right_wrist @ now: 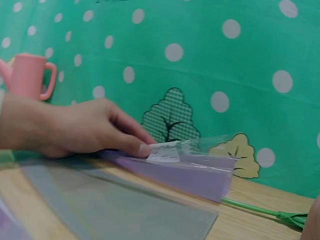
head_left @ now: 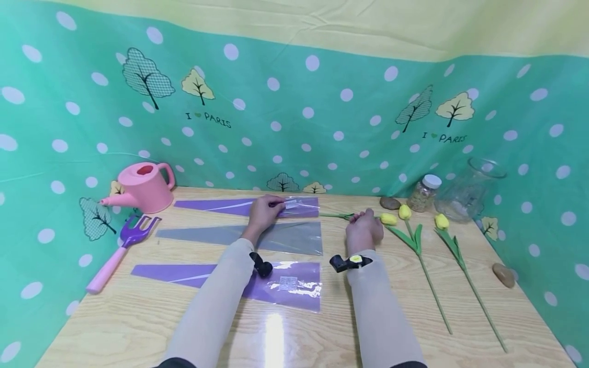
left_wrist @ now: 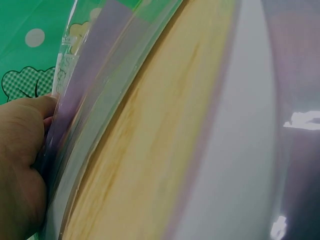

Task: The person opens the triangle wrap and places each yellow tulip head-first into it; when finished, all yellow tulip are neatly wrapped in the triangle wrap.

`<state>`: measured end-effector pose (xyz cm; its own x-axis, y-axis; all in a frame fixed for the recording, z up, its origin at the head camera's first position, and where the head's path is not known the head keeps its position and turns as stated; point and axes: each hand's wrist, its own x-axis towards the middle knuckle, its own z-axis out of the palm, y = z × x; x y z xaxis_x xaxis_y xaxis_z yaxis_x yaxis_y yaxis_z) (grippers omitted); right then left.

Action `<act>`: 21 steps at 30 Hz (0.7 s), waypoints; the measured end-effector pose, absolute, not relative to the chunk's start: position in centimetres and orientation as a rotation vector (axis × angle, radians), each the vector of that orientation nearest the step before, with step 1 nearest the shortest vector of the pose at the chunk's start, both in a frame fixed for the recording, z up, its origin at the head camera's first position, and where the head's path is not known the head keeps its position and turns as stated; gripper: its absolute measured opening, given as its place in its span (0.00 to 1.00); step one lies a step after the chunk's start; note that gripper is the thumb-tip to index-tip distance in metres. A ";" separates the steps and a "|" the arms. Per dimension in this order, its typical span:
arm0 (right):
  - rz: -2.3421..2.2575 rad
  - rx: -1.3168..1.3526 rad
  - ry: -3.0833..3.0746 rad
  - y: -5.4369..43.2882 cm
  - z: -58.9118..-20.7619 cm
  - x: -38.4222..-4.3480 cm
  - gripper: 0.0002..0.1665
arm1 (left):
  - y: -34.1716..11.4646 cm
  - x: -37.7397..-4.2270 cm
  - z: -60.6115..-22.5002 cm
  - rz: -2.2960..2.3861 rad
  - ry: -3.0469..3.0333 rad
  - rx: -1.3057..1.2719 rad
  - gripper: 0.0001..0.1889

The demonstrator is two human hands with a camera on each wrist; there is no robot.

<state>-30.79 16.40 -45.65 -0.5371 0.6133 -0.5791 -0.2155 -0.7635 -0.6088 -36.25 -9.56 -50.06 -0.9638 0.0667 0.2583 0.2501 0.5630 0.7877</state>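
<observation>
Fingers (head_left: pixel 361 216) of right hand (head_left: pixel 364 230) seemingly curled

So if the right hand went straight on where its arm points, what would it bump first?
The right hand would probably meet the green dotted cloth first, though the depth is hard to judge.
</observation>
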 end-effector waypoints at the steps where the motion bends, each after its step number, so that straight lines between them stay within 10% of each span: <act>1: 2.305 -1.134 -0.650 16.5 -45.6 -30.9 0.14 | -9.5 -36.3 -50.1 -1.353 -2.596 -0.267 0.10; 21: 2.069 -1.098 -0.866 15.9 -46.0 -31.6 0.26 | -9.5 -36.2 -50.0 -1.344 -2.617 -0.248 0.10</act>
